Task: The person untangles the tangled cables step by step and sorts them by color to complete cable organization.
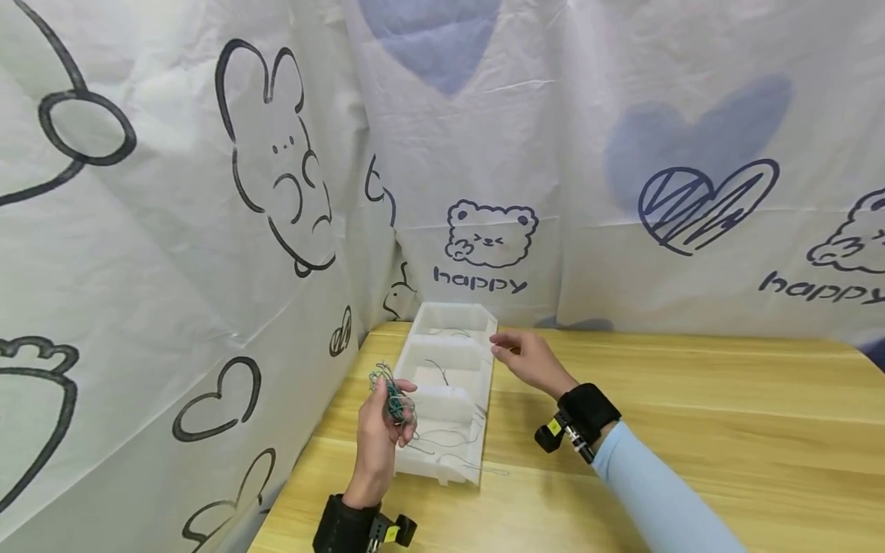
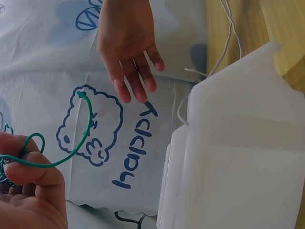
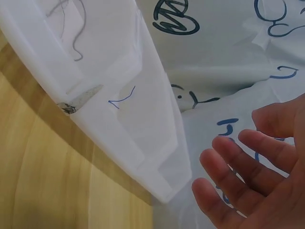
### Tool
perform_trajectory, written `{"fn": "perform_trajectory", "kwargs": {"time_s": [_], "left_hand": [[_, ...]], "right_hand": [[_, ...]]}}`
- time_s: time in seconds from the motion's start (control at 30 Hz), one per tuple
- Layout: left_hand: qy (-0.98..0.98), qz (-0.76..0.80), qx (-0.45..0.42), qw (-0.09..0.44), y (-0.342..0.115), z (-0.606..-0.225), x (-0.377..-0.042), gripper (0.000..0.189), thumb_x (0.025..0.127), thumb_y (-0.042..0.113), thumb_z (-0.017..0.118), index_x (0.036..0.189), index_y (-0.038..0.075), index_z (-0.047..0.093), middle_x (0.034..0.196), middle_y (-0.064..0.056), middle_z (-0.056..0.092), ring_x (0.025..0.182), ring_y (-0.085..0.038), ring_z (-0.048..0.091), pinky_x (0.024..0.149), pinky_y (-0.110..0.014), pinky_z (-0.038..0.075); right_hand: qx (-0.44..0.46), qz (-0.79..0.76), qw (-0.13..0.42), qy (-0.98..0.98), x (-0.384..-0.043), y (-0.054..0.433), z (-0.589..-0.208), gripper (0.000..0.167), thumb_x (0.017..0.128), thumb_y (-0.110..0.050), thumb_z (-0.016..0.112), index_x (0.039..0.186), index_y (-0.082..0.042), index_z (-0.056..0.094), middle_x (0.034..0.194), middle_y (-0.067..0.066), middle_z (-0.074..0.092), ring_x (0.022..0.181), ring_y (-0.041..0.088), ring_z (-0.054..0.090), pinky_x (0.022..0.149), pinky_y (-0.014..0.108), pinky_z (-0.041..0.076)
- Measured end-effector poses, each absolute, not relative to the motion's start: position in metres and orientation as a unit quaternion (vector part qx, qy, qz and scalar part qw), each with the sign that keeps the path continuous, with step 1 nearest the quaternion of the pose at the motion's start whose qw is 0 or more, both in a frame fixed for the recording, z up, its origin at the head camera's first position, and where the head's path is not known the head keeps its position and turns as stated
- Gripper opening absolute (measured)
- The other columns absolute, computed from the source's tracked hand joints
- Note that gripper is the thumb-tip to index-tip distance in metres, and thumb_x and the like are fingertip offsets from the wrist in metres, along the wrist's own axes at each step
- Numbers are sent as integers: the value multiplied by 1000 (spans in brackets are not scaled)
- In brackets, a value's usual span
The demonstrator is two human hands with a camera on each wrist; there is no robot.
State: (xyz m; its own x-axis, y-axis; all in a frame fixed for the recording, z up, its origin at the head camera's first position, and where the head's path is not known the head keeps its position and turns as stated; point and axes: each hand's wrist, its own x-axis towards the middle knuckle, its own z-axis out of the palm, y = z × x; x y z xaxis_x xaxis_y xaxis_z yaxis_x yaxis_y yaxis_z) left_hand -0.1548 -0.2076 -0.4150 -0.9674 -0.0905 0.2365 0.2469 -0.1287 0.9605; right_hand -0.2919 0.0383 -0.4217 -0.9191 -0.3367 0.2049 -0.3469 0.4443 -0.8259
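Observation:
My left hand (image 1: 376, 442) holds a tangled bundle of green and pale wires (image 1: 395, 403) beside the left edge of a white bin (image 1: 442, 397) with three compartments in a row. In the left wrist view a single green wire (image 2: 88, 125) curves out from between thumb and fingers. My right hand (image 1: 532, 361) hovers by the far right side of the bin, fingers loosely bent and empty. Inside the bin lie loose wires: a dark wire (image 1: 439, 372) in the middle compartment, pale wires in the near one, and a short blue wire (image 3: 126, 98) in the right wrist view.
The bin stands on a wooden table (image 1: 657, 430) close to a printed cloth (image 1: 484, 153) hanging at the back and left. A pale wire (image 1: 494, 471) hangs over the bin's near right edge onto the table. Each wrist wears a black strap (image 1: 589, 411) with a small camera.

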Motion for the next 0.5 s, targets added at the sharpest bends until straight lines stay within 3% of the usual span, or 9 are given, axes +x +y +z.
{"fn": "perform_trajectory", "kwargs": {"time_s": [0.3, 0.5], "left_hand": [[-662, -736, -71, 119, -203, -416, -158, 51, 110, 41, 39, 115, -7, 54, 72, -5, 50, 52, -12, 45, 48, -22, 35], [-654, -746, -60, 112, -199, -417, -160, 44, 108, 36, 48, 114, -7, 55, 71, -4, 51, 51, -11, 44, 47, -21, 33]], "right_hand": [[245, 493, 19, -834, -273, 44, -415, 28, 102, -17, 62, 125, -2, 68, 115, 8, 70, 97, 21, 63, 78, 36, 52], [260, 488, 21, -833, -262, 46, -407, 28, 102, -19, 63, 125, -4, 69, 115, 6, 70, 99, 23, 63, 76, 36, 53]]}}
